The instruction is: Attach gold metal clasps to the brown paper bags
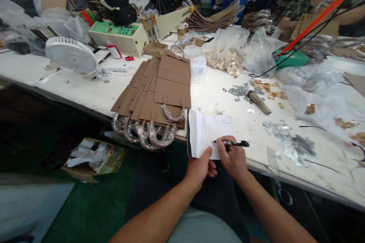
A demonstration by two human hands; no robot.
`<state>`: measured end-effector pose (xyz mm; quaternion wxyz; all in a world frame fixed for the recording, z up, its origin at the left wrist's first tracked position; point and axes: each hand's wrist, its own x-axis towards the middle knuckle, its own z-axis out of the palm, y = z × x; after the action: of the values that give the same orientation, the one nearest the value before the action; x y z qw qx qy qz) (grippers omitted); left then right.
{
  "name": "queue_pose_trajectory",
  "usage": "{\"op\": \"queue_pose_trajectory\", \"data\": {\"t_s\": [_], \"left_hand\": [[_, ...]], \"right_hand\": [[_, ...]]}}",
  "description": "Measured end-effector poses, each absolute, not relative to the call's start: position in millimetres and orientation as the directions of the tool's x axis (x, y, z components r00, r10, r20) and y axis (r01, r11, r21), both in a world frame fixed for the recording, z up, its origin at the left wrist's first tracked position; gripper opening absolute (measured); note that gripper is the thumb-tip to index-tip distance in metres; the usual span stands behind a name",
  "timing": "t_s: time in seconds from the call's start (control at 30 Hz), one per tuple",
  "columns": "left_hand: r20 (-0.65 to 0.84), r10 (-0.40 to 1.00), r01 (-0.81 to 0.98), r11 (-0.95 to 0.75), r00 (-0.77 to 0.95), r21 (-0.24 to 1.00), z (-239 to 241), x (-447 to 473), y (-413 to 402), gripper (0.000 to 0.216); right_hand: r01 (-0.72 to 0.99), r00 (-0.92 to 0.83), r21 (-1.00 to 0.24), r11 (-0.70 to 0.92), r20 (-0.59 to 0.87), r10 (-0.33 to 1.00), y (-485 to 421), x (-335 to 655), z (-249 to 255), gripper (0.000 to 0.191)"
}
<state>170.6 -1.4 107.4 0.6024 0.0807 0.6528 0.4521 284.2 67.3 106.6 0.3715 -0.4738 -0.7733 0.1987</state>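
Observation:
My right hand (232, 157) is closed around a black pen (235, 143), whose tip rests on a white notepad (212, 131) at the table's front edge. My left hand (201, 167) grips the notepad's lower edge, thumb on top. Left of the notepad lies a fanned stack of brown paper bags (161, 87) with wrapped handles (145, 131) hanging over the table edge.
Small metal and gold clips (266, 87) are scattered on the white table (85, 91), with clear bags of parts (228, 51) behind. A white fan (71, 55) and a cream machine (122, 36) sit at left. A cardboard box of scraps (94, 155) is on the floor. People stand beyond.

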Motion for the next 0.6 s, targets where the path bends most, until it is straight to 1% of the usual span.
{"op": "queue_pose_trajectory", "data": {"t_s": [0.17,0.23,0.33,0.43,0.5,0.53,0.6], "left_hand": [[-0.715,0.648,-0.441,0.579,-0.261,0.686,110.3,171.5,-1.0,0.048],[-0.716,0.649,-0.437,0.582,-0.258,0.686,111.2,171.9,-0.7,0.048],[-0.711,0.651,-0.435,0.577,-0.266,0.691,111.3,171.8,-0.8,0.047],[-0.706,0.655,-0.443,0.567,-0.269,0.694,109.7,171.1,-2.0,0.049],[-0.702,0.662,-0.445,0.561,-0.265,0.697,108.0,171.0,-3.2,0.051],[-0.699,0.665,-0.446,0.558,-0.263,0.699,107.1,170.9,-3.7,0.052],[-0.691,0.675,-0.451,0.548,-0.260,0.705,105.7,170.7,-4.7,0.053]], "right_hand": [[0.596,-0.287,-0.615,0.516,0.437,0.852,69.2,284.8,106.8,0.030],[0.590,-0.285,-0.619,0.517,0.439,0.852,69.5,285.4,104.7,0.029],[0.569,-0.282,-0.666,0.483,0.394,0.875,68.4,287.8,100.1,0.030],[0.511,-0.217,-0.740,0.437,0.381,0.899,68.0,291.5,99.1,0.025],[0.442,-0.204,-0.758,0.480,0.436,0.876,70.9,294.2,103.1,0.018],[0.410,-0.224,-0.747,0.524,0.474,0.851,73.6,295.4,106.3,0.016],[0.400,-0.317,-0.680,0.614,0.526,0.789,81.1,296.7,113.7,0.021]]}}
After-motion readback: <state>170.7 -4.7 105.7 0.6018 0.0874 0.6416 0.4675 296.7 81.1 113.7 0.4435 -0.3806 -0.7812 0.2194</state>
